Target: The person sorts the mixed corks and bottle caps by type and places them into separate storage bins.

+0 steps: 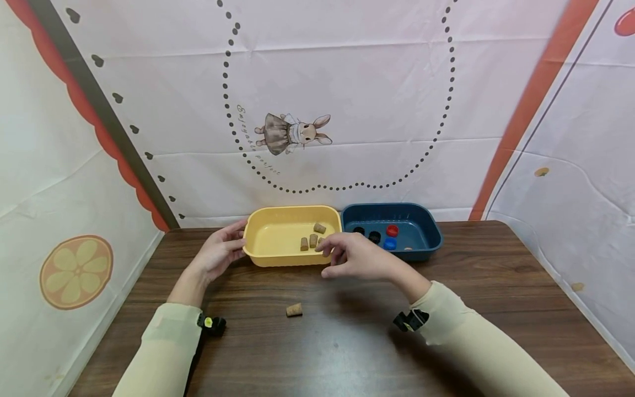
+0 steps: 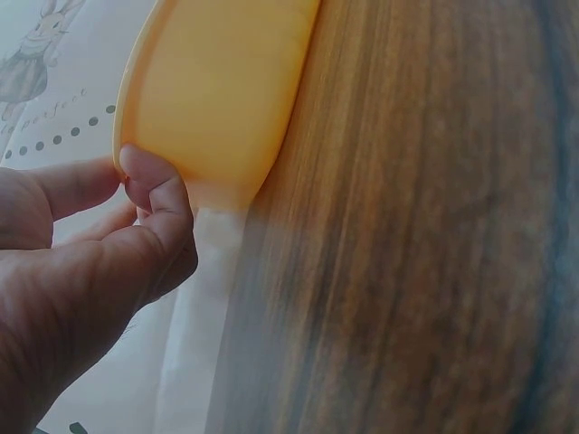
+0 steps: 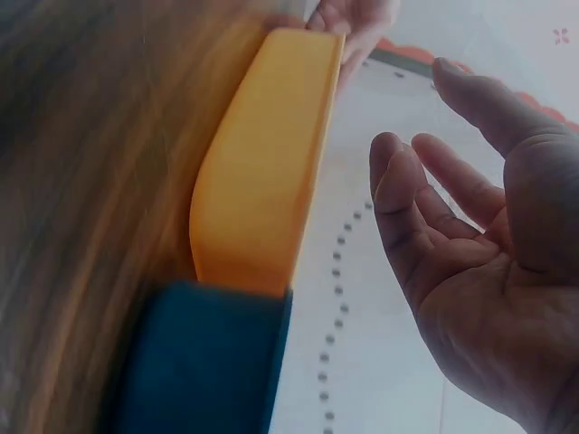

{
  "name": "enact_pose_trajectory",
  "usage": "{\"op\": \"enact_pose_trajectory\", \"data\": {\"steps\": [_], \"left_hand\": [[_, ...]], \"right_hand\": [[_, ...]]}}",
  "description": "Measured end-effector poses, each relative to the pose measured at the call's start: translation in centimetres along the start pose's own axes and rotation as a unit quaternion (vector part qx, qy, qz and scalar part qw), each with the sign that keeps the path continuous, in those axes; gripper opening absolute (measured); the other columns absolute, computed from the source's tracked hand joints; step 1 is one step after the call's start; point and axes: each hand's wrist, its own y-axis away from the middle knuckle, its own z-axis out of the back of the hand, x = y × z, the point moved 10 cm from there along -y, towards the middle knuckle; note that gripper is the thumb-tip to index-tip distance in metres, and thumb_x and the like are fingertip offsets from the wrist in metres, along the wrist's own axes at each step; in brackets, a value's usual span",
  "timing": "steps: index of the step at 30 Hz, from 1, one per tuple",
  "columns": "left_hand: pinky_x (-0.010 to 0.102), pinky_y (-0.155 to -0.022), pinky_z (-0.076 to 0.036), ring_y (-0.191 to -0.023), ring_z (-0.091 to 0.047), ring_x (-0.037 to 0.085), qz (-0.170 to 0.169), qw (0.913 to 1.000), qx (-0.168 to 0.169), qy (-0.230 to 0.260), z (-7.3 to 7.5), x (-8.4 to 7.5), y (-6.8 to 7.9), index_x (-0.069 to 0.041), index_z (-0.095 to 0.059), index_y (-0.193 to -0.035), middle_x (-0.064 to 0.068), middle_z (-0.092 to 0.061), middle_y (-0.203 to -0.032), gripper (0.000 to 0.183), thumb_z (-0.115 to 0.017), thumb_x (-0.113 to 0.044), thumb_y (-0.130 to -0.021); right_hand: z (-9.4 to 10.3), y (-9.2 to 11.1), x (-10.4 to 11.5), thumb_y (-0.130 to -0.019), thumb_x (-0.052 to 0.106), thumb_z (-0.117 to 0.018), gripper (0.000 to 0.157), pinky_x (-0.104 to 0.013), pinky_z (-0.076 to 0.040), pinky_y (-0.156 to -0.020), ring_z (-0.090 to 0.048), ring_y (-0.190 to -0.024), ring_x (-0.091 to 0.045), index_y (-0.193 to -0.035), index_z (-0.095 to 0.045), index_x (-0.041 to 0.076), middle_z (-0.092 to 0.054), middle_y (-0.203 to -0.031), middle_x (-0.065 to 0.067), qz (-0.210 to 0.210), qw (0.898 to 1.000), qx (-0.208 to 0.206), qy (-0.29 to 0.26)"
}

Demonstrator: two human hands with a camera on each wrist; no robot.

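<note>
My left hand [image 1: 220, 251] pinches the left end of the yellow tray [image 1: 268, 260], thumb and fingertips at its rim in the left wrist view. Several corks [image 1: 304, 243] lie in the tray's right half. Over the tray's front right corner hovers my right hand [image 1: 359, 258], fingers loosely bent and thumb apart. Nothing shows between those fingers in the right wrist view, where the hand [image 3: 488, 244] is above the rim. One more cork [image 1: 294, 310] lies on its side on the table, in front of the yellow tray.
A dark blue tray [image 1: 430, 251] stands against the yellow tray's right end. It holds black caps [image 1: 374, 237], a red cap [image 1: 392, 230] and a blue cap [image 1: 389, 243]. Behind the wooden table [image 1: 248, 353] hangs a printed white cloth [image 1: 377, 94], which also runs along both sides.
</note>
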Motion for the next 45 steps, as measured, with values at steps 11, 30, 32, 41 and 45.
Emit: {"op": "enact_pose_trajectory", "data": {"steps": [11, 30, 32, 41, 45], "left_hand": [[0.027, -0.085, -0.058, -0.112, -0.059, 0.025, 0.001, 1.0000, -0.001, -0.003, 0.0, -0.2, 0.2, -0.002, -0.025, -0.168, 0.029, -0.040, -0.141, 0.064, -0.050, 0.004, -0.109], [0.027, -0.088, -0.058, -0.118, -0.058, 0.027, -0.002, 1.0000, 0.003, 0.004, 0.0, 0.0, 0.0, -0.004, -0.025, -0.168, 0.027, -0.041, -0.141, 0.064, -0.050, 0.005, -0.109], [0.027, -0.088, -0.058, -0.118, -0.058, 0.027, -0.003, 1.0000, 0.004, 0.004, 0.0, 0.0, 0.0, -0.004, -0.025, -0.168, 0.027, -0.041, -0.141, 0.064, -0.049, 0.005, -0.109], [0.026, -0.087, -0.058, -0.114, -0.058, 0.024, -0.004, 1.0000, 0.002, 0.000, 0.1, 0.1, 0.0, -0.002, -0.026, -0.168, 0.026, -0.042, -0.139, 0.063, -0.049, 0.005, -0.110], [0.026, -0.087, -0.057, -0.114, -0.057, 0.024, -0.004, 1.0000, 0.001, -0.002, 0.1, 0.1, 0.0, -0.002, -0.026, -0.168, 0.025, -0.042, -0.138, 0.063, -0.049, 0.004, -0.110]], "right_hand": [[-4.7, -1.9, 1.5, -0.092, 0.024, -0.087, 0.045, -0.034, -0.060, -0.083, -0.069, -0.090, -0.015, -0.130, -0.070, 0.008, -0.069, -0.110, 0.000, 0.030, 0.998, 0.051, 0.012], [-10.4, -2.9, 0.3, -0.093, 0.025, -0.086, 0.044, -0.021, -0.054, -0.076, -0.064, -0.081, -0.001, -0.130, -0.069, 0.007, -0.071, -0.104, -0.002, 0.030, 0.989, 0.138, 0.033], [-10.7, -3.0, 0.4, -0.093, 0.024, -0.086, 0.041, -0.020, -0.053, -0.075, -0.063, -0.080, -0.001, -0.127, -0.070, 0.008, -0.070, -0.100, 0.000, 0.034, 0.989, 0.142, 0.038], [-12.1, -2.9, 0.5, -0.091, 0.022, -0.088, 0.033, -0.018, -0.052, -0.076, -0.064, -0.085, -0.006, -0.119, -0.073, 0.014, -0.066, -0.102, 0.004, 0.032, 0.985, 0.162, 0.052], [-12.3, -2.9, 0.5, -0.091, 0.019, -0.087, 0.026, -0.018, -0.051, -0.075, -0.064, -0.084, -0.007, -0.113, -0.074, 0.016, -0.066, -0.098, 0.005, 0.032, 0.984, 0.163, 0.061]]}}
